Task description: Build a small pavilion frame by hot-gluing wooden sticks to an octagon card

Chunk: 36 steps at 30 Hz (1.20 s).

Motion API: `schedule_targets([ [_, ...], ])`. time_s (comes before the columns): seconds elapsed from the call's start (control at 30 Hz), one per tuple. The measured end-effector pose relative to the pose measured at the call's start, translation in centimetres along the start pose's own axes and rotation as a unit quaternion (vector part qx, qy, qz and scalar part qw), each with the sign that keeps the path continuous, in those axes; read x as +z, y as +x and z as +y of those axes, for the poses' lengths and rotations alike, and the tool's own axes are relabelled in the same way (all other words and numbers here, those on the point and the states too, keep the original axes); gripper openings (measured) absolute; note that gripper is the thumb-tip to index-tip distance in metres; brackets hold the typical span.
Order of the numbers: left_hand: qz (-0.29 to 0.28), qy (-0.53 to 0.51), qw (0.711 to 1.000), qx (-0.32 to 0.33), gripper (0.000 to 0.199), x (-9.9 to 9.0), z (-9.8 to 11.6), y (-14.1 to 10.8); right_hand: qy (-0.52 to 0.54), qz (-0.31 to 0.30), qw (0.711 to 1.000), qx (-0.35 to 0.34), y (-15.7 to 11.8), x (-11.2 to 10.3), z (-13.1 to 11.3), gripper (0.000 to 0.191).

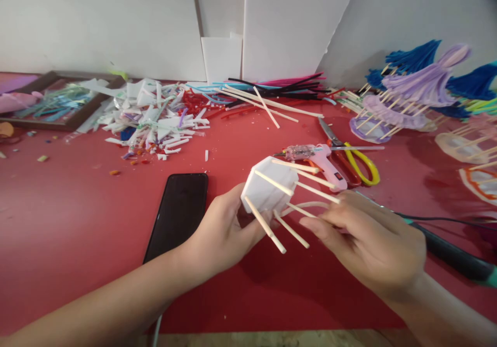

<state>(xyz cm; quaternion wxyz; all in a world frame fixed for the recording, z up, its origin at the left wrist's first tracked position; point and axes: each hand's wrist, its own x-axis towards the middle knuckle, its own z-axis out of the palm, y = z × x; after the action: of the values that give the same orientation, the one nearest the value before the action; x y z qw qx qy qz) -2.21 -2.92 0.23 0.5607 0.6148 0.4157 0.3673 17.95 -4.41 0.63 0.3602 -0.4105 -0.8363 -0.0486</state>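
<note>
My left hand [229, 222] grips a white many-sided foam board piece [267, 186] by its lower left edge, holding it tilted above the table. Several thin wooden sticks [275, 183] stand out from the board's face toward the lower right. Fingers curled, my right hand [373, 238] pinches around the far end of one of these sticks at the right side; its fingertips are partly hidden. Just behind the board lies a pink hot glue gun [324, 163], beside scissors [361, 163] with yellow and red handles.
On the red table [97, 222] a black phone [180, 207] lies left of my hands. White scraps [151, 114] and loose sticks [272, 106] lie at the back. Purple and blue stick-built models [419, 83] stand at right, behind a black-handled tool [458, 254] with a cable.
</note>
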Motion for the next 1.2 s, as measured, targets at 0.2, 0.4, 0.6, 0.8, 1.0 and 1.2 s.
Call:
schedule_targets([
  [0.2, 0.048, 0.030, 0.998, -0.039, 0.016, -0.1, 0.1, 0.4, 0.019, -0.004, 0.999, -0.030, -0.1, 0.1, 0.6, 0.018],
  [0.4, 0.047, 0.040, 0.997, -0.045, 0.011, -0.2, -0.5, 0.2, 0.040, 0.009, 0.999, -0.023, -0.1, 0.2, 0.8, 0.017],
  [0.6, 0.071, -0.022, 0.996, -0.042, 0.007, -0.3, -0.7, 0.5, 0.049, 0.023, 0.995, 0.083, -0.7, 0.0, 0.6, 0.009],
  [0.8, 0.044, -0.113, 0.988, -0.096, 0.019, -0.5, -0.4, 0.4, 0.308, 0.090, 0.876, 0.359, 0.1, 0.3, 1.1, 0.003],
  [1.0, 0.070, -0.144, 0.978, -0.130, 0.018, -0.7, -0.2, 0.4, 0.454, 0.098, 0.760, 0.456, 0.9, 1.0, 2.7, 0.015],
  [1.2, 0.078, -0.153, 0.975, -0.141, 0.025, -0.7, -0.1, 0.3, 0.137, -0.072, 0.941, 0.302, 0.2, 1.5, 3.1, 0.008],
])
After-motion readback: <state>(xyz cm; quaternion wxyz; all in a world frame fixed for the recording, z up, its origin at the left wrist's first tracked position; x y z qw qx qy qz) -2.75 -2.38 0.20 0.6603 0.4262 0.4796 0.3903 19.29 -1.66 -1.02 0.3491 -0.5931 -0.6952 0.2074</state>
